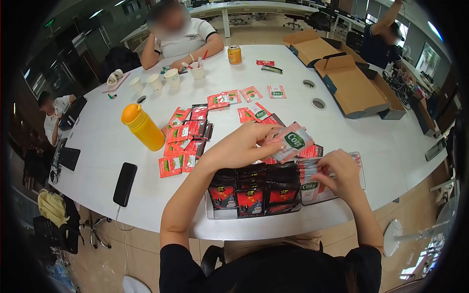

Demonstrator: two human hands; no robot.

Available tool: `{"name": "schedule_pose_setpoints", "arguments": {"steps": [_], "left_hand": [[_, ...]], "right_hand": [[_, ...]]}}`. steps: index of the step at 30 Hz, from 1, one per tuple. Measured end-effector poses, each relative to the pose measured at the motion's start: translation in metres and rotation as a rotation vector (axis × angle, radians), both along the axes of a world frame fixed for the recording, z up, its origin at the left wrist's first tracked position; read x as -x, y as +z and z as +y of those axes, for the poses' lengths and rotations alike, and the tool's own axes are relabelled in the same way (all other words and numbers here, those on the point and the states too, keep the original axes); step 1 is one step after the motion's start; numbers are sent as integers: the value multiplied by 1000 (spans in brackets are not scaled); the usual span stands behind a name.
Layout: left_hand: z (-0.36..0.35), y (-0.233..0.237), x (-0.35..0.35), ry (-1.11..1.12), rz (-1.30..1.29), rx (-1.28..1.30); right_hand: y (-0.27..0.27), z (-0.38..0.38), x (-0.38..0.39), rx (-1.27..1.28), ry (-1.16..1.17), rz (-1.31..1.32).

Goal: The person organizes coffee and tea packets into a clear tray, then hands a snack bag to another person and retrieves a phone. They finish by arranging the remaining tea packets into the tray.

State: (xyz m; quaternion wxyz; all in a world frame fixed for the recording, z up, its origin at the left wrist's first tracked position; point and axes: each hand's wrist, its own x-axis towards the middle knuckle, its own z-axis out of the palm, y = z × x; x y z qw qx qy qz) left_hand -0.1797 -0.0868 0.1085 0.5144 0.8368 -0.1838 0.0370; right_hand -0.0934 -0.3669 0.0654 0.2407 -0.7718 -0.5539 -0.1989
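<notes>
My left hand reaches over the tray and is closed on several pink and white Cozy packets. To its right, my right hand is at a row of upright Cozy packets in the right part of a metal tray. Its thumb and fingers are bent over the row; whether they grip a packet cannot be made out. Dark red and black coffee sachets stand in rows in the left part. Loose red and pink packets lie beyond the tray.
A yellow bottle and a phone are on the left. Paper cups and a can stand farther back, near a seated person. Open cardboard boxes lie at the right.
</notes>
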Motion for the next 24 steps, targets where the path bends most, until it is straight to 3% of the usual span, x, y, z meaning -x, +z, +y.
{"name": "schedule_pose_setpoints", "arguments": {"steps": [4, 8, 11, 15, 17, 22, 24], "left_hand": [[-13, 9, 7, -20, -90, -140], [-32, 19, 16, -95, -65, -179], [-36, 15, 17, -89, -62, -183], [-29, 9, 12, -39, -138, -136], [-26, 15, 12, 0, -93, -176], [-22, 12, 10, 9, -111, -154], [-22, 9, 9, -14, -143, -132]], "right_hand": [[29, 8, 17, -357, 25, 258], [35, 21, 29, -364, 79, 353], [37, 22, 24, -379, 83, 233], [47, 1, 20, -496, -53, 434], [54, -18, 9, -484, -86, 400], [60, -57, -8, -14, -79, 526], [40, -57, -12, 181, -171, 418]]}}
